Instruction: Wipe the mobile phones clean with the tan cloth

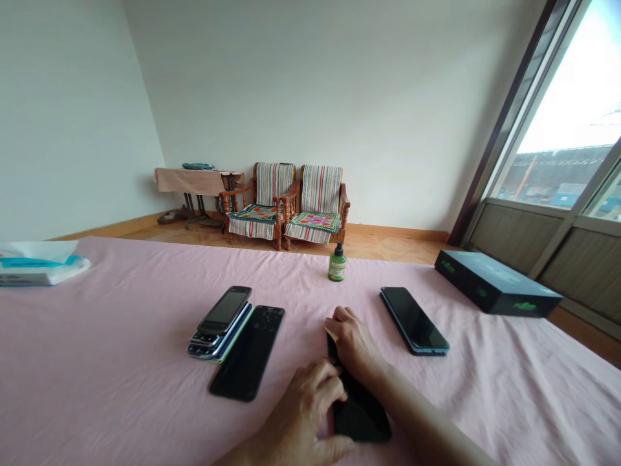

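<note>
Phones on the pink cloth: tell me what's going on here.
A person has both bare hands at a black phone lying on the pink cloth. The right hand is over its far end, and the left hand is at its left side. To the left, a stack of phones sits beside a single dark phone. To the right lies another pile of phones, with a dark box beyond it.

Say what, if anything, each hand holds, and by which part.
The left hand touches a phone at its left side; the right hand covers its far end, something pale beneath. Whether either grips cannot be told.
</note>
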{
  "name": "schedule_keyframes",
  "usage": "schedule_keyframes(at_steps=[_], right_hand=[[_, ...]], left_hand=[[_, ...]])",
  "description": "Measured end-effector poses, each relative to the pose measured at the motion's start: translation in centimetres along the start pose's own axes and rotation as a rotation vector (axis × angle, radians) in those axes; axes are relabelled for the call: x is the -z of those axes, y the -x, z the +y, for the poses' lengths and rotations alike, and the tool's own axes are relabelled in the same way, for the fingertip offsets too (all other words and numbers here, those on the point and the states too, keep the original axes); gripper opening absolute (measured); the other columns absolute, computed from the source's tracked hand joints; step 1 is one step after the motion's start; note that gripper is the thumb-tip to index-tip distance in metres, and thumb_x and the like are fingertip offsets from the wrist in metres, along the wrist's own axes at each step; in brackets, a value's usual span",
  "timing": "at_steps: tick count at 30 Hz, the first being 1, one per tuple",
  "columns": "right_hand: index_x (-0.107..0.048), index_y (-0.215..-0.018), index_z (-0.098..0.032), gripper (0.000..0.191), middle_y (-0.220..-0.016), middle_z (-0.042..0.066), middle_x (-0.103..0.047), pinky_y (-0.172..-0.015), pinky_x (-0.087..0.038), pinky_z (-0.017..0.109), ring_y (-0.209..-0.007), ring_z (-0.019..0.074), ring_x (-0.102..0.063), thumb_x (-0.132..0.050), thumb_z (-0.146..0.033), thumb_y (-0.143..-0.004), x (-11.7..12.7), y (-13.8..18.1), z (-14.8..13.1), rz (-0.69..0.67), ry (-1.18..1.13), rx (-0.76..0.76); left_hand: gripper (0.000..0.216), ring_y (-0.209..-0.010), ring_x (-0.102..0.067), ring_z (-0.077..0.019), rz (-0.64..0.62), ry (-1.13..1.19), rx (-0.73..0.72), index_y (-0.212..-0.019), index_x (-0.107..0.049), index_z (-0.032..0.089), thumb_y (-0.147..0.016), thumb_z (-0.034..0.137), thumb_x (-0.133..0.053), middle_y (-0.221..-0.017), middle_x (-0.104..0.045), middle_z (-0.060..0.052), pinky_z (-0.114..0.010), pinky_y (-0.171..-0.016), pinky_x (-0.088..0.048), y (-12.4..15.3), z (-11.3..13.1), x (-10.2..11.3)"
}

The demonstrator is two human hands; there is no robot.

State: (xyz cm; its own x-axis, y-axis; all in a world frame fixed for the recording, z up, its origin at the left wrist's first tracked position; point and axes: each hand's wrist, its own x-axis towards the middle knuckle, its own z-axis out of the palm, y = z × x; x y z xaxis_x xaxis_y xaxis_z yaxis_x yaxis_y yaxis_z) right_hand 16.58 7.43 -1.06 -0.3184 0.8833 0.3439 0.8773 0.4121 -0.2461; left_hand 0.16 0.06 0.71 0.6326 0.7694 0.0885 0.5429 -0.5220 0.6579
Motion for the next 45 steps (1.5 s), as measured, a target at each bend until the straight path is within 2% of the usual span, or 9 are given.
schedule_keyframes(at_steps=[8,11,17,21,29,34,41,45], right_hand=[[-0.064,-0.072,-0.015,0.029,-0.086,0.007,-0.055,-0.068,-0.037,0.025,-0.082,0.0175,-0.048,-0.043,0.000,-0.084,0.1,-0.1,-0.8,0.002,0.037,-0.049],[-0.064,-0.074,-0.017,0.028,-0.087,0.005,-0.056,-0.069,-0.037,0.024,-0.083,0.0169,-0.049,-0.043,-0.003,-0.087,0.0,0.0,-1.1,-0.009,0.035,-0.033],[-0.065,-0.074,-0.014,0.029,-0.087,0.009,-0.056,-0.070,-0.036,0.027,-0.083,0.0196,-0.048,-0.041,0.000,-0.085,0.0,0.2,-1.6,0.023,0.059,-0.093],[-0.064,-0.073,-0.016,0.028,-0.086,0.006,-0.057,-0.069,-0.036,0.024,-0.082,0.0171,-0.048,-0.044,0.000,-0.084,0.0,0.4,-1.1,0.024,0.048,-0.088],[-0.064,-0.067,-0.013,0.031,-0.081,0.008,-0.055,-0.063,-0.033,0.026,-0.078,0.0182,-0.049,-0.041,0.000,-0.084,-0.4,0.3,0.9,0.078,0.077,-0.247],[-0.065,-0.068,-0.014,0.032,-0.080,0.007,-0.055,-0.062,-0.032,0.025,-0.077,0.0169,-0.051,-0.041,0.000,-0.084,0.4,1.0,0.9,0.074,0.064,-0.286],[-0.065,-0.069,-0.017,0.029,-0.077,0.005,-0.056,-0.060,-0.032,0.023,-0.073,0.0154,-0.054,-0.045,0.004,-0.075,1.8,3.9,0.2,0.037,0.057,-0.298],[-0.066,-0.068,-0.016,0.029,-0.077,0.006,-0.057,-0.060,-0.032,0.024,-0.073,0.0164,-0.055,-0.044,0.001,-0.077,1.8,3.4,0.8,0.039,0.067,-0.334]], left_hand=[[0.041,-0.108,-0.048,-0.0280,-0.004,0.004,-0.022,-0.096,-0.059,0.021,-0.061,0.021,-0.082,-0.117,-0.051,-0.005,-0.041,-0.096,-0.041,-0.1,-0.5,-0.4],[0.041,-0.106,-0.048,-0.0273,-0.010,-0.003,0.001,-0.096,-0.060,0.021,-0.061,0.019,-0.081,-0.115,-0.051,-0.004,-0.042,-0.096,-0.041,-0.1,-0.2,-0.3],[0.041,-0.109,-0.047,-0.0270,-0.018,0.003,0.024,-0.099,-0.061,0.020,-0.064,0.019,-0.081,-0.115,-0.052,-0.005,-0.041,-0.098,-0.039,0.1,0.7,0.1],[0.041,-0.110,-0.048,-0.0274,-0.015,0.004,0.020,-0.099,-0.061,0.021,-0.063,0.018,-0.081,-0.116,-0.052,-0.005,-0.041,-0.098,-0.040,0.1,0.6,0.1],[0.040,-0.115,-0.047,-0.0286,0.007,0.034,0.012,-0.098,-0.061,0.021,-0.063,0.019,-0.080,-0.122,-0.051,-0.005,-0.042,-0.102,-0.038,0.4,0.9,0.4],[0.038,-0.118,-0.046,-0.0289,0.021,0.016,0.004,-0.097,-0.060,0.021,-0.064,0.019,-0.079,-0.123,-0.052,-0.006,-0.043,-0.102,-0.037,0.4,0.9,0.3],[0.040,-0.123,-0.043,-0.0298,0.033,0.020,-0.032,-0.097,-0.060,0.022,-0.063,0.018,-0.081,-0.123,-0.052,-0.006,-0.043,-0.103,-0.036,0.2,0.3,0.0],[0.039,-0.123,-0.043,-0.0298,0.024,0.001,-0.019,-0.098,-0.060,0.020,-0.064,0.018,-0.079,-0.125,-0.052,-0.008,-0.044,-0.104,-0.035,0.3,0.5,0.1]])
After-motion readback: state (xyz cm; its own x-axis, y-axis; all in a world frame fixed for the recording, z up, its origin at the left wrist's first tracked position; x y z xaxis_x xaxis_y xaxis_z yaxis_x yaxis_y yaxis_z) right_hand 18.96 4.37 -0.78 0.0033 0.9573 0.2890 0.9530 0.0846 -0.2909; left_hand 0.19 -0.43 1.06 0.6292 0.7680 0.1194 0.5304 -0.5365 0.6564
